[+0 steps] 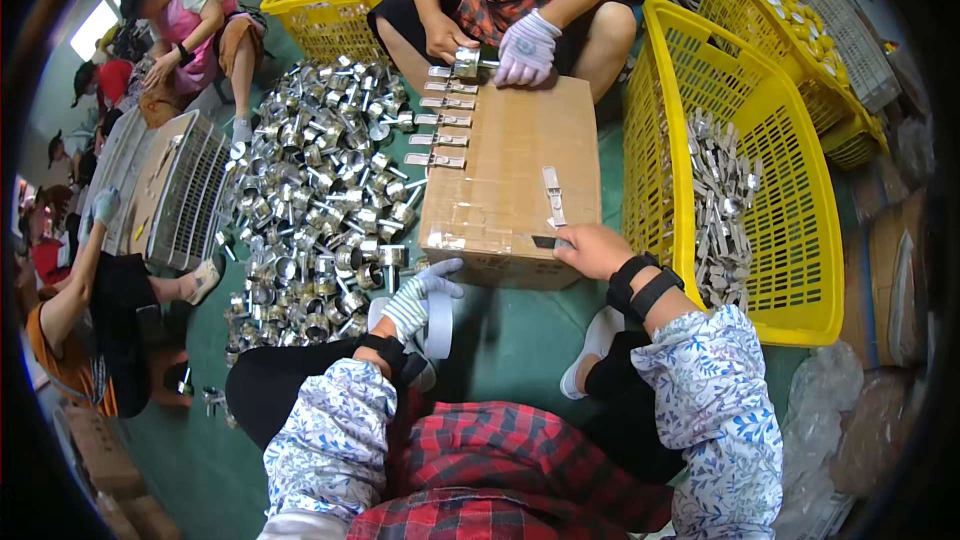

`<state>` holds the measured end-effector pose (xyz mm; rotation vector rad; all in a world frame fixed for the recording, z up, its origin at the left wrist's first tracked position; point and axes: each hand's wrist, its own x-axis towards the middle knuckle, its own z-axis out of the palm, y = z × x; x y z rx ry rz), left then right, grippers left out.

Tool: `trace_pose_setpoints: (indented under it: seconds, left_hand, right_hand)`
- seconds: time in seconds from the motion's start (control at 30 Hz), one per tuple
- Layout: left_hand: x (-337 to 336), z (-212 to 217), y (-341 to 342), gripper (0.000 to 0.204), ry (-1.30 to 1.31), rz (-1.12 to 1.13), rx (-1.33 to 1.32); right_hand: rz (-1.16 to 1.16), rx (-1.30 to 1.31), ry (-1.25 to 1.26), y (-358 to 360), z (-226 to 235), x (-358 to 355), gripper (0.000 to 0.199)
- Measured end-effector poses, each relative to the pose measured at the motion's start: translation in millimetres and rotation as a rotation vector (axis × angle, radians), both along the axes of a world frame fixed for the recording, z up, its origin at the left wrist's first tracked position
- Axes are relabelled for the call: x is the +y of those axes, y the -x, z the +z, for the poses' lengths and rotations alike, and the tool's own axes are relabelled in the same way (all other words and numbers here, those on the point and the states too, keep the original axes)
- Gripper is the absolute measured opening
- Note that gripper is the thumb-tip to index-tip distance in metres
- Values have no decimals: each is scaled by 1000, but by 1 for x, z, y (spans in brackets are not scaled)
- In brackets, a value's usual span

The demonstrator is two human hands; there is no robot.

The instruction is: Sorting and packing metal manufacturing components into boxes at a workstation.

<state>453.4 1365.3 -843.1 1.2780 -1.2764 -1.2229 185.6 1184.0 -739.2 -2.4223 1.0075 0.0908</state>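
My left hand [422, 300], in a white and green striped glove, is beside the near left corner of a cardboard box [520, 175]. Its fingers look stretched out and apart; a white ring-shaped roll [439, 328] shows just under it, and I cannot tell whether they touch. My bare right hand [594, 252] pinches a small dark flat piece [545, 241] at the box's near edge. A loose silver metal clip [553, 195] lies on the box just beyond. Several similar clips [438, 140] line the box's left edge. Left of the box is a heap of shiny metal cups with stems [310, 190].
Across the box, a co-worker's gloved hand [527, 48] and bare hand [447, 37] are at a metal cup [466, 62]. A yellow basket [790, 200] at the right holds metal clips [722, 200]. Another yellow basket [310, 15] stands behind the heap. Other people sit at the left.
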Motion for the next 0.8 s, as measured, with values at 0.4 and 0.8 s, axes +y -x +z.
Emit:
trace_pose_setpoints:
  seconds: [0.4, 0.8]
  left_hand:
    - [3, 8, 1, 20, 75, 4, -52]
    - [2, -1, 6, 25, 66, 14, 11]
  right_hand:
    - [-6, 19, -4, -1, 6, 1, 24]
    - [-11, 13, 6, 2, 5, 4, 22]
